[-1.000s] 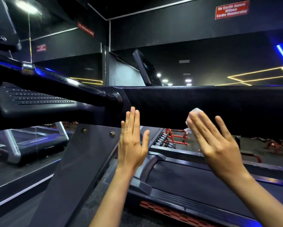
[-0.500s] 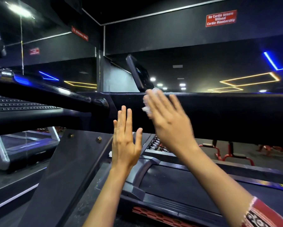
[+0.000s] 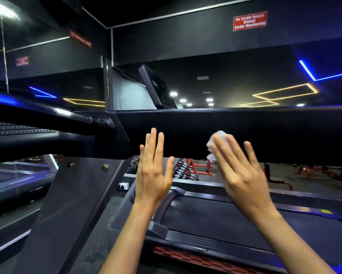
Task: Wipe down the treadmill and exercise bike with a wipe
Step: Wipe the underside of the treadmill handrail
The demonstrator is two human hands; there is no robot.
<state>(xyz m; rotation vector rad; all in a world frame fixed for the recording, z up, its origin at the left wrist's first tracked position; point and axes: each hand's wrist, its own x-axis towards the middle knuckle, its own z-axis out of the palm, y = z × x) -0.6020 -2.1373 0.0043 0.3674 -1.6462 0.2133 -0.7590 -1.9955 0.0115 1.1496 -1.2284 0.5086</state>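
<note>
A wide black padded crossbar [image 3: 275, 135] of the treadmill runs across the middle of the view. My right hand [image 3: 239, 171] presses a crumpled white wipe [image 3: 215, 140] flat against the bar's front face, fingers straight and spread. Only the wipe's top and left edge show past my fingers. My left hand [image 3: 153, 171] is held upright beside it, fingers straight and together, holding nothing, just in front of the bar's lower edge. The treadmill belt [image 3: 215, 218] lies below both hands. Its console screen [image 3: 152, 86] rises behind the bar.
A slanted grey upright [image 3: 67, 204] of the treadmill frame stands left of my left arm. A black handrail [image 3: 57, 113] reaches in from the left. Another treadmill [image 3: 14, 180] sits far left. Red weight racks [image 3: 197, 167] and a mirror wall lie beyond.
My right hand swept the wipe left along the bar half a second ago and has now come back to the right and slightly lower. My left hand stays upright in nearly the same place.
</note>
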